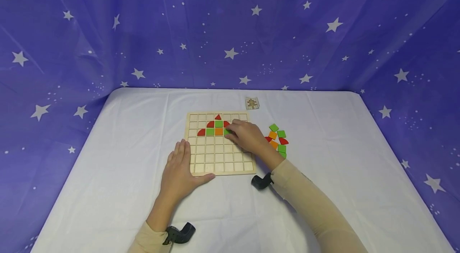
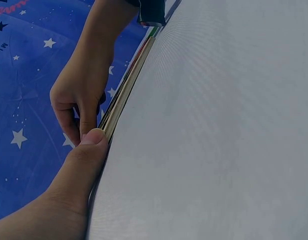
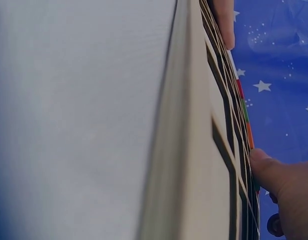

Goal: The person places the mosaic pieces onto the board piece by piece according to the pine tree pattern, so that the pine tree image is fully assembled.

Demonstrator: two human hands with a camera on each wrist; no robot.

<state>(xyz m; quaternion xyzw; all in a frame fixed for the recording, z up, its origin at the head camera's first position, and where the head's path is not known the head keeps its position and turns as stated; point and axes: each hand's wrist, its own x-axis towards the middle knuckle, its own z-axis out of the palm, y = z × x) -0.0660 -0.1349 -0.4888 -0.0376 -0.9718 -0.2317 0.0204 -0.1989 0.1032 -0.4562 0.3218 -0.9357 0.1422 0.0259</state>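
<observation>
A square wooden grid board (image 1: 219, 149) lies on the table. On its upper cells sit a red triangle (image 1: 218, 117), red curved pieces (image 1: 201, 132), green square tiles (image 1: 210, 131) and an orange square tile (image 1: 219, 131). My left hand (image 1: 177, 171) rests with straight fingers along the board's left edge, its thumb at the near edge. Over the board, my right hand (image 1: 248, 135) pinches a green square tile (image 1: 226, 131) at the cell right of the orange one; the fingers partly cover that tile and a red piece above it. In the left wrist view, the right hand (image 2: 84, 95) points fingers down.
Right of the board lies a loose group of green tiles (image 1: 281, 134), orange tiles (image 1: 273, 135) and red pieces (image 1: 283, 141), partly behind the right wrist. A small pattern card (image 1: 252, 103) lies beyond the board. A blue star-printed curtain (image 1: 230, 29) surrounds the white-covered table (image 1: 143, 125).
</observation>
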